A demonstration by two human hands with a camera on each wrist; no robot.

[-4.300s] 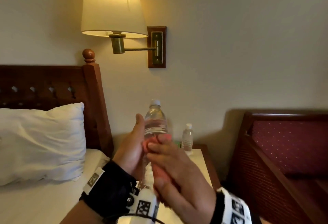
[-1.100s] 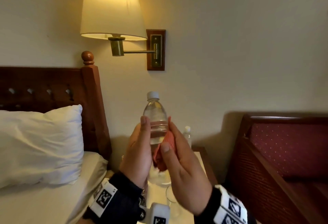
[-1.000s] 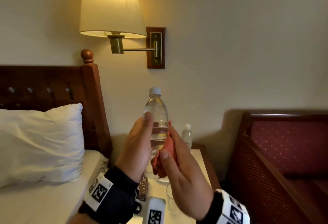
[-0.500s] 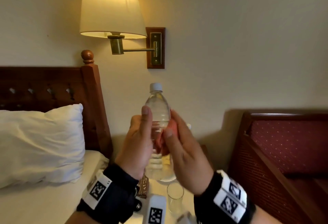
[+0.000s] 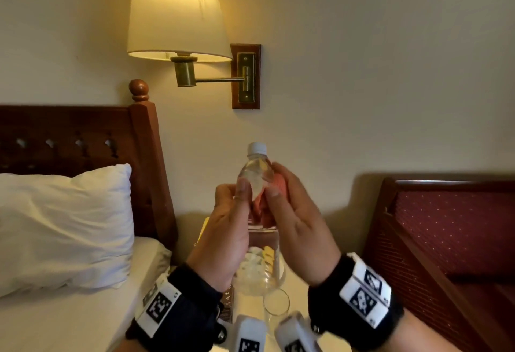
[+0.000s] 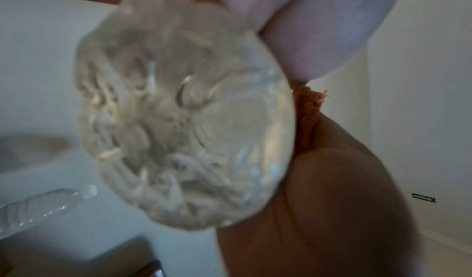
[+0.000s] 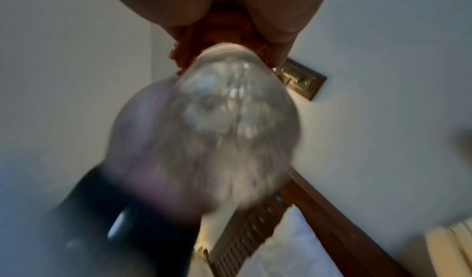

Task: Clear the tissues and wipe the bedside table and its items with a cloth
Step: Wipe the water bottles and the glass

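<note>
A clear water bottle (image 5: 256, 167) with a white cap is held upright in the air over the bedside table (image 5: 296, 282). My left hand (image 5: 234, 198) grips its middle from the left, thumb across the front. My right hand (image 5: 289, 201) holds a pink-orange cloth (image 5: 257, 208) and presses it against the bottle's upper right side, near the shoulder. The left wrist view looks up at the bottle's base (image 6: 184, 109), with the cloth (image 6: 309, 119) beside it. In the right wrist view the bottle (image 7: 235, 129) is blurred under the cloth (image 7: 222, 30).
An empty glass (image 5: 276, 305) and a brown packet (image 5: 227, 301) stand on the table under my hands. A second small bottle (image 6: 46, 206) shows in the left wrist view. A bed with a pillow (image 5: 64, 223) and headboard lies left, a red upholstered seat (image 5: 451, 234) right, a wall lamp (image 5: 178, 11) above.
My right hand has slid the cloth up the bottle, from its middle to near the shoulder. My left hand has kept its grip, and the bottle has shifted slightly right.
</note>
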